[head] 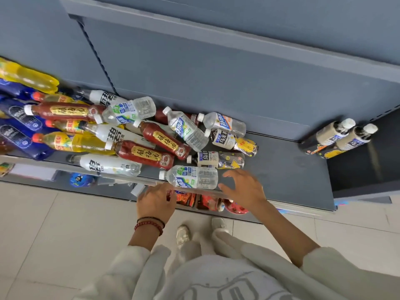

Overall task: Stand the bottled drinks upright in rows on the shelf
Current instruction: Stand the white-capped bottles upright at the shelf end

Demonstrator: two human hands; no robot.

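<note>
We wear a cream fleecy top (216,278) with grey lettering at the bottom centre, its sleeves (132,267) ending at the forearm. Red and dark bead bracelets (151,224) circle our left wrist, with pale trousers (223,239) and whitish shoes (183,234) at lower centre.

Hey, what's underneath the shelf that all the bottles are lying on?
A lower shelf peeks out below its front edge, holding red and orange snack packets and a blue round item. Everything farther back is covered by the bottle shelf.

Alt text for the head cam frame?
Open left hand and right hand reach for a clear water bottle lying at the front edge of a grey shelf. Behind it bottled drinks lie jumbled; two dark bottles stand upright at far right.
</note>
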